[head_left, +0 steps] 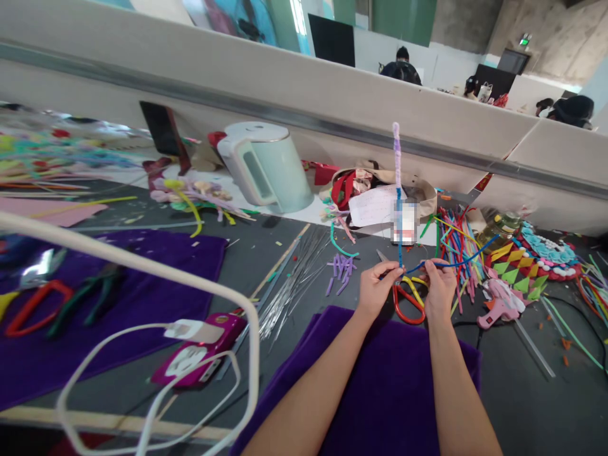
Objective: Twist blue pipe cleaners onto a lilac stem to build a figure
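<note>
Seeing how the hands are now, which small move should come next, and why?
Probably the right hand should wind the blue pipe cleaner around the upright stem: the left hand pinches the stem low down, and a free blue length extends beyond the right hand.

a lilac-topped stem stands upright, blue strand curving sideways.

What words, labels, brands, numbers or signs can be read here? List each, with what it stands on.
Nothing can be read clearly.
Paper: faint lines, too small to read.
Green sign: too small and blurred to read.
Patch above the left hand in the picture: pixelated, unreadable.
</note>
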The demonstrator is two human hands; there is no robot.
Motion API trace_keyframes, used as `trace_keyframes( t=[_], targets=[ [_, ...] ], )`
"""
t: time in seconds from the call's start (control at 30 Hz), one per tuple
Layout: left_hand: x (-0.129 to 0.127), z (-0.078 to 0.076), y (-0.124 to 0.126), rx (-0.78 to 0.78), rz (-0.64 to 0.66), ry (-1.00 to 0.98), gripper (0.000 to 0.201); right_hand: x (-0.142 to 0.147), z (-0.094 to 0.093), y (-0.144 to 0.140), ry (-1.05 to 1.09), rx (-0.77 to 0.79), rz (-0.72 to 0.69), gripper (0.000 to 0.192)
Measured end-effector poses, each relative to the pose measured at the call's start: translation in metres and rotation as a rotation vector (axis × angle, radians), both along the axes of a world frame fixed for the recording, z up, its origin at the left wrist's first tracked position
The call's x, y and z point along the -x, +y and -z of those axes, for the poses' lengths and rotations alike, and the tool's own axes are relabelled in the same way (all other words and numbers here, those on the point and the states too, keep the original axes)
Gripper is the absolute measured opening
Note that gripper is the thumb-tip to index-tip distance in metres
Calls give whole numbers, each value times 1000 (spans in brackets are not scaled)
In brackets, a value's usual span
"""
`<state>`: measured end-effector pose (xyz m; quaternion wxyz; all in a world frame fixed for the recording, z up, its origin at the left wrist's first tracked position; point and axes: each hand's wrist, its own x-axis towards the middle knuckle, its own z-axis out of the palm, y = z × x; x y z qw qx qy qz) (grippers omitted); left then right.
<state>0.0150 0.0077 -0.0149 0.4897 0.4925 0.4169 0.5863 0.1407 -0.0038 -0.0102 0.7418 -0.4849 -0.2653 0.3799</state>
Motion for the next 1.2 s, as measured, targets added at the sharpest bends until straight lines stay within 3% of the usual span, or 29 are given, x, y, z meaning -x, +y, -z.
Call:
trace_keyframes(
  t=[0.2,0.5,0.7,1.2],
  targets=[
    [-2,-2,-1,133,19,-169,23,2,-1,0,40,-36,-13,32],
    [3,1,2,252,170,-302,29,-3,-5,-2,56,33,-178,28],
    [8,1,7,335,290,-424,38,-3,1,-1,106,27,-150,26],
    [33,12,30,305,324,-581,44,-11,13,1,254,39,-274,25]
  ],
)
